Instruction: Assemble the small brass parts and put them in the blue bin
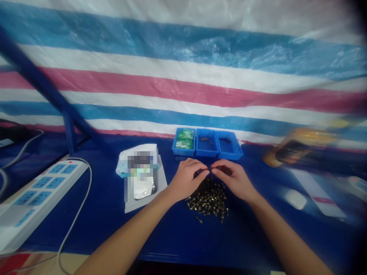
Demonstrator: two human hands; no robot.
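My left hand [190, 175] and my right hand [233, 177] meet above the blue table, thumb and index finger pinched on each. A tiny dark piece [210, 169] shows between the fingertips of both hands; its kind is too small to make out. Just below them lies a heap of small brass-coloured and dark metal pieces [208, 200] that look like screws. One loose piece [199, 219] rests at the heap's near edge. Beyond the hands, a blue tray [206, 154] contains a few similar metal pieces.
Flanking that tray are a left blue tray [183, 152] with green-and-white packets and a right blue tray [231, 156]. Left stand a tissue pack [122, 162], a partly blurred phone [145, 191] and a power strip [43, 202] with a cable. Right are a bottle [298, 147] and white case [296, 199].
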